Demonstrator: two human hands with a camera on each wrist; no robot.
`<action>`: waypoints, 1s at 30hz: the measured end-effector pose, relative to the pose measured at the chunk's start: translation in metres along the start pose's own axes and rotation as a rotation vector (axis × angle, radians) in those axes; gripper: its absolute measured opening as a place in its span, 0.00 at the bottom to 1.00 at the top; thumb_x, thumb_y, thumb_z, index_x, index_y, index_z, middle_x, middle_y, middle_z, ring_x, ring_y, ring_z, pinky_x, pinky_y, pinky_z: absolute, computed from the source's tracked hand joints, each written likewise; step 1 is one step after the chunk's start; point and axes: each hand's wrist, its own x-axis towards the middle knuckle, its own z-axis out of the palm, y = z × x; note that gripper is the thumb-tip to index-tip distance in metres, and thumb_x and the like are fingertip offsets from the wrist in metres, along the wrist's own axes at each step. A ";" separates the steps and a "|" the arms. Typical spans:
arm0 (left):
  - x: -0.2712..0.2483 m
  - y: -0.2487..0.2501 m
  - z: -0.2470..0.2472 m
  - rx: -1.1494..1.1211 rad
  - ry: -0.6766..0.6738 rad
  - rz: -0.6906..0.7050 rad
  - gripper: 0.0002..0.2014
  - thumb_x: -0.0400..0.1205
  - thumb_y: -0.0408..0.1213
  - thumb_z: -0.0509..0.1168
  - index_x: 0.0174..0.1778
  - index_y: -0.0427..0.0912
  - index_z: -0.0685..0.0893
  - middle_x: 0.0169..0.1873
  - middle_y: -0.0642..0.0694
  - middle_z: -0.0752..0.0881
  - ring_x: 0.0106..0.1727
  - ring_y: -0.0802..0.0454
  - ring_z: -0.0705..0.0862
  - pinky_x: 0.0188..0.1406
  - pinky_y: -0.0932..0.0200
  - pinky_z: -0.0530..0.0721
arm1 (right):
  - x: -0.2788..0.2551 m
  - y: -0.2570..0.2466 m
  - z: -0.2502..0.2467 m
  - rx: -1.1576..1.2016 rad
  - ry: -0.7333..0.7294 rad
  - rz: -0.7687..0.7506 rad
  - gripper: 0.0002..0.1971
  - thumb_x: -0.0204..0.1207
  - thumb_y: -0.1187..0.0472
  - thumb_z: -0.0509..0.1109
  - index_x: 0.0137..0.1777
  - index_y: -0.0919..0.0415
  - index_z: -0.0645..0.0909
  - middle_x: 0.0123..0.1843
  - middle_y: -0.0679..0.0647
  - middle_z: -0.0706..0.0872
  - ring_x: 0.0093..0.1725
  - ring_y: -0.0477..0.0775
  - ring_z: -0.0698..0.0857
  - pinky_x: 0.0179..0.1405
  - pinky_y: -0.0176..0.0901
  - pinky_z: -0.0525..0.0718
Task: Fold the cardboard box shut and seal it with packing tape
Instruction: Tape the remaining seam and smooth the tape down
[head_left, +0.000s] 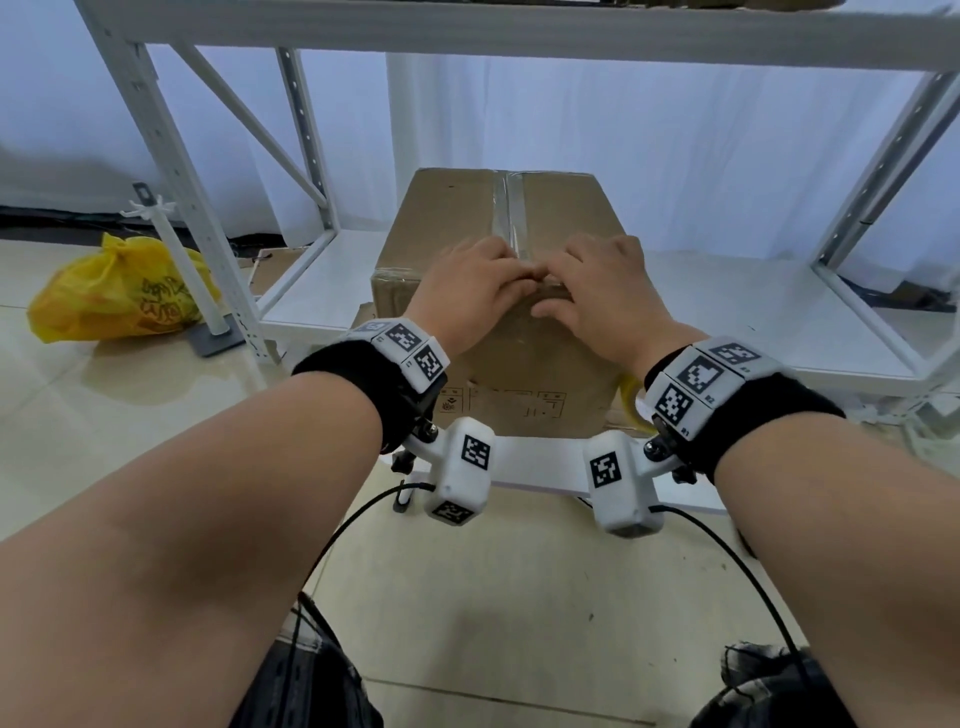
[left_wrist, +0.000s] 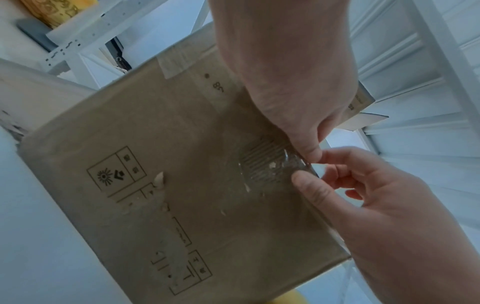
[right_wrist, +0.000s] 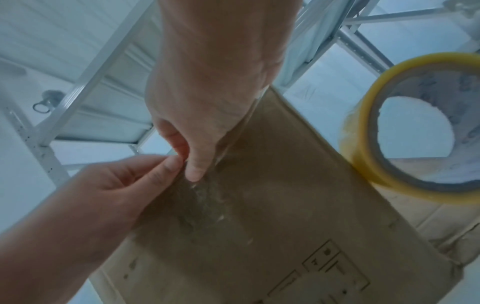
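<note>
we see the box (head_left: 498, 270) closed on the low shelf (head_left: 332, 291), at its front edge, a tape strip (head_left: 511, 218) running along the top seam. our left grip (head_left: 475, 288) and right grip (head_left: 597, 286) meet at the box's near top edge, fingers curled, both pinching the tape end where it folds onto the front face. the tape roll (right_wrist: 405, 127) rests against the box's right side.
</note>
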 end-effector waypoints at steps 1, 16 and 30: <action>0.001 0.002 0.001 0.008 0.001 -0.002 0.18 0.85 0.51 0.58 0.65 0.51 0.83 0.52 0.45 0.81 0.55 0.46 0.78 0.59 0.49 0.74 | -0.002 0.004 -0.002 0.013 0.012 0.006 0.16 0.82 0.47 0.62 0.63 0.54 0.79 0.58 0.54 0.80 0.61 0.56 0.75 0.66 0.48 0.58; 0.008 0.018 0.017 0.281 0.004 0.041 0.18 0.82 0.55 0.59 0.54 0.43 0.78 0.55 0.43 0.78 0.57 0.42 0.75 0.57 0.47 0.70 | -0.020 0.029 0.003 0.041 0.042 0.159 0.12 0.80 0.51 0.66 0.61 0.53 0.79 0.61 0.52 0.78 0.64 0.57 0.74 0.66 0.51 0.59; 0.032 0.059 0.030 0.010 -0.035 -0.076 0.17 0.85 0.54 0.56 0.66 0.59 0.82 0.56 0.48 0.79 0.62 0.46 0.73 0.61 0.50 0.69 | -0.039 0.058 -0.006 0.454 0.309 0.471 0.14 0.86 0.64 0.54 0.64 0.63 0.79 0.61 0.59 0.82 0.62 0.57 0.79 0.61 0.41 0.72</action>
